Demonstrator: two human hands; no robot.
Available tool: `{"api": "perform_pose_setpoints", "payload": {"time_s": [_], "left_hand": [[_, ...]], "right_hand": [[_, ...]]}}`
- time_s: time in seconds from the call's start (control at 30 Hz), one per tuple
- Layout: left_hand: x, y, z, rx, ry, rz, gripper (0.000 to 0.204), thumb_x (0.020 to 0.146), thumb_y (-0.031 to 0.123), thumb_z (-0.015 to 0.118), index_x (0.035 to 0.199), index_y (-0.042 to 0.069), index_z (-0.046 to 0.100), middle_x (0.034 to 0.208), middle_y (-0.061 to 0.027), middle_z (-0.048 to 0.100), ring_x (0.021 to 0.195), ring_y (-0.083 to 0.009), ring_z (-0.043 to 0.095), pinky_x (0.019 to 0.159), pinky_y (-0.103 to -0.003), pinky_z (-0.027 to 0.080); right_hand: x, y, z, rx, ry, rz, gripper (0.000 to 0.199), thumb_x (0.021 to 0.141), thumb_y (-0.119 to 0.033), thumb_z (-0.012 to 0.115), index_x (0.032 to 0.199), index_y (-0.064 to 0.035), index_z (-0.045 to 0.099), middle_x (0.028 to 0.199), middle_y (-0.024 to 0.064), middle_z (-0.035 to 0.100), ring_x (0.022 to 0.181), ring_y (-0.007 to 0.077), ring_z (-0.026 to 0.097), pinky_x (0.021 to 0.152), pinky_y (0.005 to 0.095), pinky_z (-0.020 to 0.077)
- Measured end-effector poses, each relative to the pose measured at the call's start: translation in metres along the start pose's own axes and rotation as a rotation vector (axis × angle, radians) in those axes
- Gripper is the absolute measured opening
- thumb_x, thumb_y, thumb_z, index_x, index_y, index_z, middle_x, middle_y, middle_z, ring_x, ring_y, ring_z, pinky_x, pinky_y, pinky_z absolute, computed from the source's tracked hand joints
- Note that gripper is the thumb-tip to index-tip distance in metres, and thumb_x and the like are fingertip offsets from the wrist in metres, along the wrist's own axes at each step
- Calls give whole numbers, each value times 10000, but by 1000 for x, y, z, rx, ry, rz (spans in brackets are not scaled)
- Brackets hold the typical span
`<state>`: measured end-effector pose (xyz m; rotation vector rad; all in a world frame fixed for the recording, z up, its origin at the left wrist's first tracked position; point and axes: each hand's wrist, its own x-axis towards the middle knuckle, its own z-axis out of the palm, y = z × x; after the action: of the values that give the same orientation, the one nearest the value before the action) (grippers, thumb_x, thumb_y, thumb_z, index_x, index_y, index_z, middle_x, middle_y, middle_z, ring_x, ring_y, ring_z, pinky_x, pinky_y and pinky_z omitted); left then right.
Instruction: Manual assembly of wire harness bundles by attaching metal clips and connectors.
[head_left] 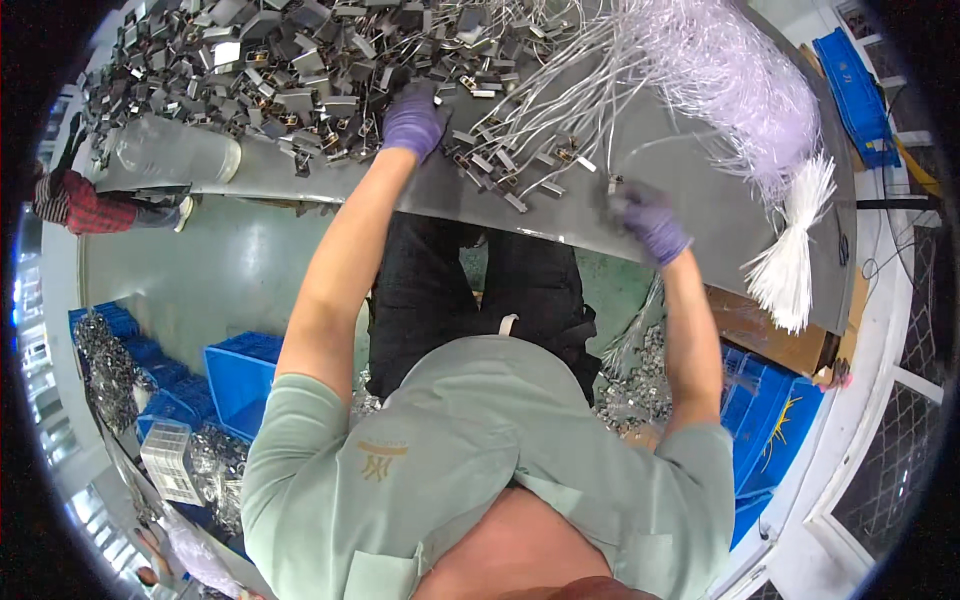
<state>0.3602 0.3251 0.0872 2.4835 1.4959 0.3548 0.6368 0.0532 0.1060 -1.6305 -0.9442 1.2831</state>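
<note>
left hand (pixel 412 125), in a purple glove with dark fingertips: upper middle of the frame, at the near right edge of a pile of grey blocks (pixel 300 100). its fingertips merge with the dark parts there; whether they grip anything cannot be told.

right hand (pixel 648 222), in a matching glove: right of centre, over the near edge of the grey table (pixel 705 195). its fingertips are drawn together on a small grey part (pixel 615 184), from which a thin pale wire rises; finger detail is blurred.

between the hands, upper centre: loose wired parts (pixel 515 172), their pale leads running up and right toward a large wire bundle (pixel 735 80) in lilac-tinted wrap. the bundle's white end (pixel 795 245) fans out at the table's right side.

upper left: a clear plastic container (pixel 175 150) lies on its side, just below the pile. far left: another person (pixel 100 205) in a red checked garment. lower left: a blue crate (pixel 240 375) and a white basket (pixel 172 462). upper right: a blue bin (pixel 853 95).
</note>
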Motion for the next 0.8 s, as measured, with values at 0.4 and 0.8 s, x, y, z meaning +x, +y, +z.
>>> {"api": "perform_pose_setpoints", "payload": {"time_s": [0.4,0.8], "left_hand": [[-156,-60,-55,-883,-77,-152,281,754,137,589,986,-13,537,785,-91,568,731,-171,545,673,-292,444],[-438,-133,-37,-1176,-215,-862,298,852,245,605,628,75,506,501,-10,466,419,-84,409,414,-243,313]], "right_hand": [[52,-23,228,496,-231,-94,242,888,-199,526,1018,5,506,943,135,629,800,231,661,577,284,499],[132,-32,271,270,272,-175,189,868,-136,560,981,14,546,783,107,599,643,168,596,510,290,465]]}}
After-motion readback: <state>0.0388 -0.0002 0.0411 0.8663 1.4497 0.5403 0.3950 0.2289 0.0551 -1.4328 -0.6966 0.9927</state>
